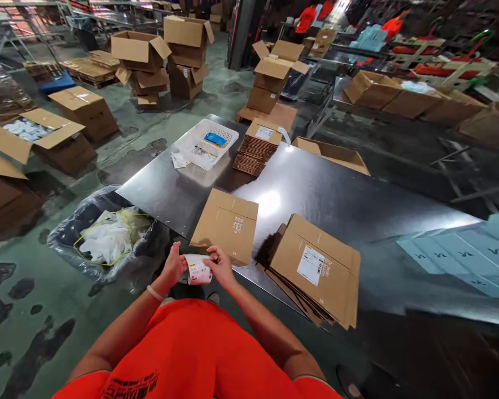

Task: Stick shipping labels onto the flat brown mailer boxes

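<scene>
My left hand (173, 267) and my right hand (220, 265) together hold a small white printed label (198, 271) just off the near edge of a shiny metal table (341, 194). The fingers of both hands pinch its ends. Right beyond my hands a single flat cardboard box (227, 224) lies on the table edge. To its right sits a stack of flat boxes (316, 269), the top one bearing a white label. I wear an orange shirt and a band on my left wrist.
A white plastic basket (205, 144) and another stack of flat cardboard (255, 149) stand at the table's far end. A bag-lined bin (108, 235) of white scraps sits on the floor at left. Open cartons (139, 50) cover the floor. Pale blue sheets (461, 252) lie at right.
</scene>
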`<state>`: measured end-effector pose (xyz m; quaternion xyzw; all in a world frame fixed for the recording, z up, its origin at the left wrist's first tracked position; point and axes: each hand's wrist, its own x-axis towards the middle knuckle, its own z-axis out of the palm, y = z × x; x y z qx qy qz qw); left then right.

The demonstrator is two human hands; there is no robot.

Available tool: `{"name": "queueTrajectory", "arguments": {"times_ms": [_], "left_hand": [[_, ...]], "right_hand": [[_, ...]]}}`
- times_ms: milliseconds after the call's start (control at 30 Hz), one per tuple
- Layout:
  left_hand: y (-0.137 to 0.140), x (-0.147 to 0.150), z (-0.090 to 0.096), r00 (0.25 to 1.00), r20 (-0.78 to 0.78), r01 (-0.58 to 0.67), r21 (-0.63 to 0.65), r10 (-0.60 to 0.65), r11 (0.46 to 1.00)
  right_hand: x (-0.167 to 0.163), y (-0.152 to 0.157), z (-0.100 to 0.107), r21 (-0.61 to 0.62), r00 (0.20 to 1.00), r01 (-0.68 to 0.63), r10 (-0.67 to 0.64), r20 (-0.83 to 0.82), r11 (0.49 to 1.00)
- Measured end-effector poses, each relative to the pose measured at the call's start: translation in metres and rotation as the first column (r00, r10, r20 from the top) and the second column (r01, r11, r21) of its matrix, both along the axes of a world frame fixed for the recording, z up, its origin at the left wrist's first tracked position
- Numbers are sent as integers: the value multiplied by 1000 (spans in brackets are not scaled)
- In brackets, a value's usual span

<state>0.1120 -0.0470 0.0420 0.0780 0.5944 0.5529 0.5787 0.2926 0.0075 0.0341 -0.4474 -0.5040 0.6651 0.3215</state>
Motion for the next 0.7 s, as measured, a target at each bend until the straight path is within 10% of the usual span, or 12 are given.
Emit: {"name": "queueTrajectory", "arguments": {"times_ms": [200, 533, 700], "left_hand": [[-4, 25, 15, 942, -156, 321, 170, -296, 932], [41, 39, 4, 919, -8, 394, 79, -395, 916], [41, 37, -15, 917, 9, 400, 17, -400, 917]], "right_hand": [[-1, 17, 16, -29, 1000, -18, 19, 14, 999], [30, 14, -8, 327, 938, 245, -308, 158, 913], [42, 37, -6, 382, 910, 163, -288, 297, 910]]}}
